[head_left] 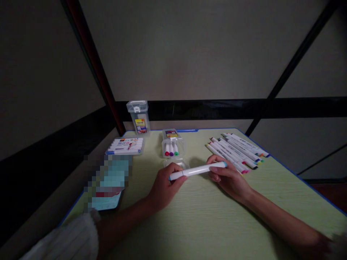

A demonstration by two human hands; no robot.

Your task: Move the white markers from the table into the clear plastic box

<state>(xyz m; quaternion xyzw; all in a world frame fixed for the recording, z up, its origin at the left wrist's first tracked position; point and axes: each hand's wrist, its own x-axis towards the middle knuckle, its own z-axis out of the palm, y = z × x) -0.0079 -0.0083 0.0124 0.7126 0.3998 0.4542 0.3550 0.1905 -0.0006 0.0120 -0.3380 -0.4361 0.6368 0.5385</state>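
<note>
Left sleeve [72,238]: was white ribbed knit.
Right sleeve [337,241]: looked pale, blurred.
Left hand [162,187], right hand [230,180]: were bare.

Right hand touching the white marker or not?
Touching. Head view: right hand grips one end of the white marker, fingers closed around it.

White marker [197,170], level, blue-capped ends

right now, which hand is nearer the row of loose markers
Right. The right hand sits just before the row of loose markers; the left hand, at the other end of the white marker, is farther left, by the clear marker case.
</note>
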